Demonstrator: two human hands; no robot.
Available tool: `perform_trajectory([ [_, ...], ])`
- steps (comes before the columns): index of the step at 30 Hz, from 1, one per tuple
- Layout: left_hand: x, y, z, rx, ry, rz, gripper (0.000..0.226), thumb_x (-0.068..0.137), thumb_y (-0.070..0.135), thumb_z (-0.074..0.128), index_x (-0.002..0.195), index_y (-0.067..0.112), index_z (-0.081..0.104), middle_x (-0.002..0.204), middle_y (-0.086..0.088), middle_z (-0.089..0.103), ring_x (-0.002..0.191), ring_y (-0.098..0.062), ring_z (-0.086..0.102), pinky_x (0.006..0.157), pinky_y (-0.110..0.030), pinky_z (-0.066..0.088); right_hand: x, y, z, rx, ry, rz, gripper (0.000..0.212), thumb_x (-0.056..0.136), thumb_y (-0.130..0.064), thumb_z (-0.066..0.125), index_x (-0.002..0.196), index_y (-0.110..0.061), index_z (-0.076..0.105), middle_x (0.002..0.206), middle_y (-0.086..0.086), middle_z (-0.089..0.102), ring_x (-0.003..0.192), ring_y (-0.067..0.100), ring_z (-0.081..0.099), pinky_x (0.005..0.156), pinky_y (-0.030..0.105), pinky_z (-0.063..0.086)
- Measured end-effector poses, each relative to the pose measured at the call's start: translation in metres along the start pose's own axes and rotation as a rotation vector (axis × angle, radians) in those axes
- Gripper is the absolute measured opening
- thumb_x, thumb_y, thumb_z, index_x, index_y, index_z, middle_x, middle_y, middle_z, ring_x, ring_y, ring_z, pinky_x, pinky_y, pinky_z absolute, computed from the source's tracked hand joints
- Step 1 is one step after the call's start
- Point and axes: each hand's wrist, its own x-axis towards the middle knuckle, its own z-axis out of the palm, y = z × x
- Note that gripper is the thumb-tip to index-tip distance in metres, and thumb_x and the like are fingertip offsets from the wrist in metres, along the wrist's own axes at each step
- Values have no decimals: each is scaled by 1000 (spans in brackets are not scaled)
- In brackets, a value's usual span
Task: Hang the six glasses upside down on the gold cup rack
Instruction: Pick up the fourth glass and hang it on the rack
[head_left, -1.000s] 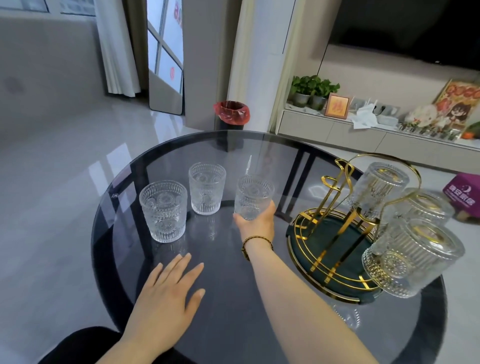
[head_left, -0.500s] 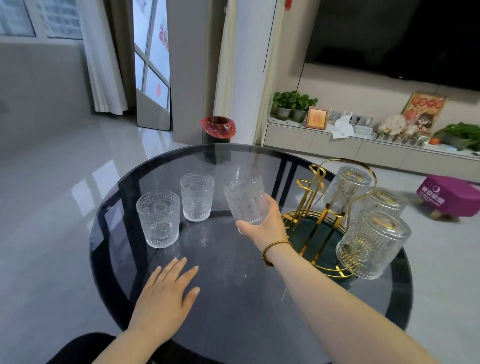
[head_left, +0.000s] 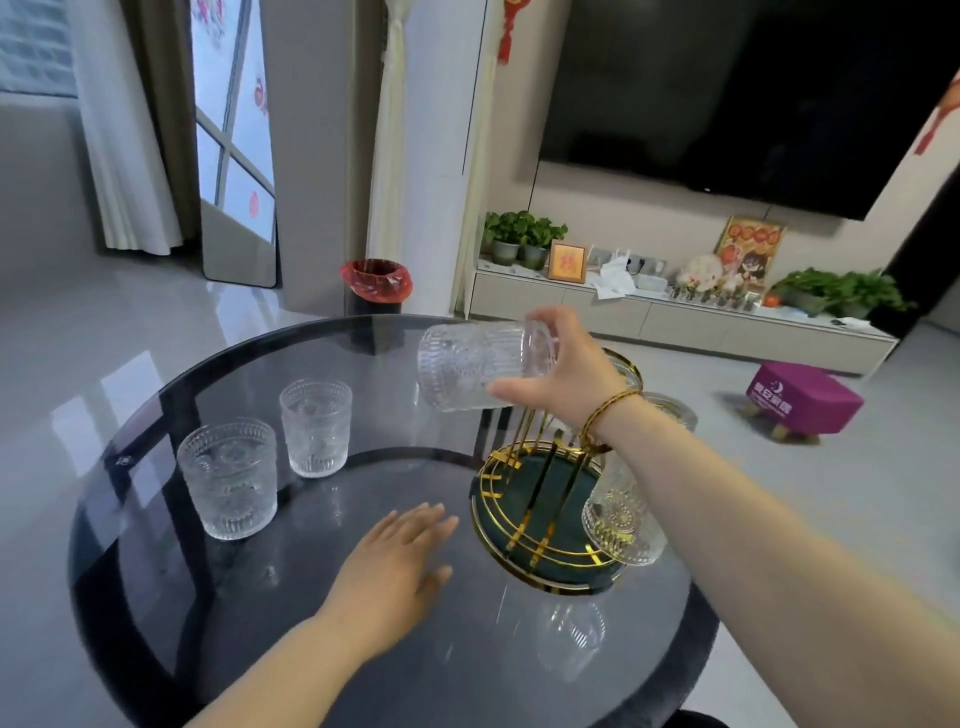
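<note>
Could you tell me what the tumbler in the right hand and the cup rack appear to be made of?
The clear ribbed tumbler in the right hand looks like pressed glass: transparent, with embossed ridges. The gold cup rack seems to be polished metal wire, judging by its bright glints; its dark green base could be enamel or plastic.

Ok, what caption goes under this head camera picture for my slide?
Right hand tips a glass sideways above the gold rack; two glasses wait on the table.

The right hand (head_left: 566, 374) is now holding the clear embossed glass tumbler (head_left: 478, 366) up in the air, tipped onto its side, where a second ago it was gripping it upright on the round dark glass table (head_left: 208, 623). It is now hovering over the gold wire cup rack (head_left: 540, 499).
</note>
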Motion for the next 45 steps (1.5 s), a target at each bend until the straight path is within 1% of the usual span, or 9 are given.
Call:
perform_trajectory([
  [5,37,20,14,40,-128,56,60,94,33,38,140,26,0,154,5,4,140,-9,1,109,-25,-6,27,2,-49,-48,55,35,76,63,-31,74,123,-17,31,132,8,42,100,10,37,82,22,33],
  [13,65,24,27,123,-292,120,57,95,32,36,141,22,5,154,4,3,140,-11,-1,114,-30,-2,61,28,-74,-85,181,103,77,63,-32,75,125,-13,32,133,9,41,101,12,37,83,24,32],
  [18,69,17,30,119,-303,149,55,94,32,37,140,25,6,154,5,4,140,-10,0,112,-28,-3,79,42,-77,-138,155,152,80,63,-32,75,127,-12,30,137,11,39,120,25,41,84,26,33],
  [24,71,10,26,126,-307,185,53,94,29,39,140,28,12,154,6,8,140,-9,2,112,-28,-3,92,53,-71,-190,61,172,77,65,-32,73,128,-12,34,138,11,39,122,27,40,86,28,32],
  [27,71,5,25,104,-315,191,54,93,30,39,139,30,11,154,8,7,139,-7,-1,108,-25,-7,97,59,-65,-208,1,173,76,64,-32,74,126,-14,36,137,10,40,122,26,40,92,33,35],
  [31,66,2,31,91,-308,207,58,93,33,38,139,31,3,148,15,-8,125,1,-19,102,-23,-13,106,66,-59,-200,-75,182,74,63,-30,75,126,-16,39,136,9,43,121,24,41,92,31,34],
  [35,64,0,34,85,-302,195,60,93,35,38,139,32,-1,133,20,-18,122,0,-25,102,-23,-15,109,71,-44,-284,-202,143,74,63,-30,75,126,-17,38,135,8,43,122,23,41,95,31,34],
  [40,63,0,34,53,-297,181,60,93,32,39,139,33,0,133,21,-18,122,0,-25,102,-22,-15,112,74,-31,-331,-341,89,69,66,-25,72,126,-13,39,136,11,43,125,25,39,106,38,32],
  [45,65,0,29,-4,-307,169,59,92,32,40,139,34,5,133,23,-14,123,3,-21,103,-21,-13,110,79,-27,-353,-462,35,68,69,-17,70,129,-14,37,140,10,38,128,26,34,108,40,29],
])
